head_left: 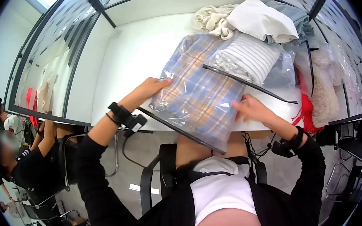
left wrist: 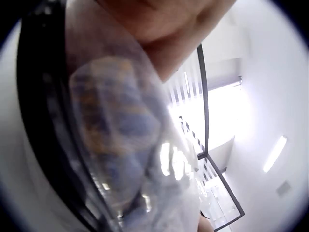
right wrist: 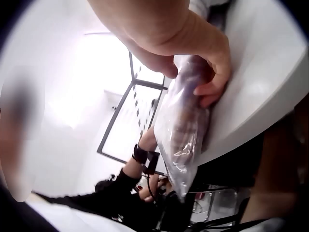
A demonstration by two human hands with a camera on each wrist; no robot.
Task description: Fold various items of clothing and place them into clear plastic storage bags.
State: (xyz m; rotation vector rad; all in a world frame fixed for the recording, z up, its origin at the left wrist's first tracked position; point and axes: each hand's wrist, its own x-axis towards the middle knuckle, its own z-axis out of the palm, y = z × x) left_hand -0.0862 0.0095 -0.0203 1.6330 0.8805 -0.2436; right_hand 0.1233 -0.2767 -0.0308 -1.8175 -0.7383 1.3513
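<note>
A folded blue, orange and white plaid garment (head_left: pixel 201 79) lies in a clear plastic bag (right wrist: pixel 181 166) at the table's front edge. The bag's black-edged end (head_left: pixel 182 131) hangs out over the lap. At its left side my left hand (head_left: pixel 149 88) grips the bag, thumb on top and the other fingers hidden beneath. My right hand (head_left: pixel 254 109) holds the opposite side; in the right wrist view its thumb and curled fingers (right wrist: pixel 210 92) close round the bag's edge. In the left wrist view the plaid cloth shows blurred through the plastic.
Behind the plaid garment lies a bagged striped white garment (head_left: pixel 253 57) with a black edge strip (head_left: pixel 251 84). Cream cloth (head_left: pixel 213 17), white cloth (head_left: pixel 263 19) and a red fringed piece (head_left: pixel 304 108) lie to the right. Framed panels (head_left: pixel 62 59) border the white table (head_left: pixel 127 44).
</note>
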